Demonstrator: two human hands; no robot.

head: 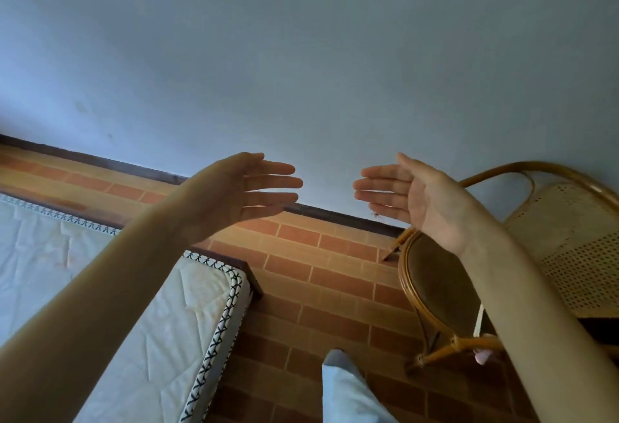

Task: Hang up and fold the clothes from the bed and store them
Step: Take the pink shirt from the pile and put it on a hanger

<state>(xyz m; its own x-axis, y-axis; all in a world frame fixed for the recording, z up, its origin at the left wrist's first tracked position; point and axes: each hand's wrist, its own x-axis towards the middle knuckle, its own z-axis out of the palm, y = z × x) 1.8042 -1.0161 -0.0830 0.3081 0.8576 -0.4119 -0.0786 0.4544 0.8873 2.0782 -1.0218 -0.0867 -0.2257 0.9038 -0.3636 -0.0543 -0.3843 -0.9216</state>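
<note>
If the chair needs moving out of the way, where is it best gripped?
Likely the curved top rail of the chair, gripped from above with the right hand, which is open and nearest. The rail is a round, bare cane bow; the woven back below offers no firm hold.

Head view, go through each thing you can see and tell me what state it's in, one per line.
Left hand: open, fingers straight, holding nothing.
Right hand: open, fingers straight, holding nothing.
Mattress: bare, no clothes on the part in view.
Chair: upright on the floor, seat bare where visible.
Trouser leg: on the person, over the brick floor.
</note>
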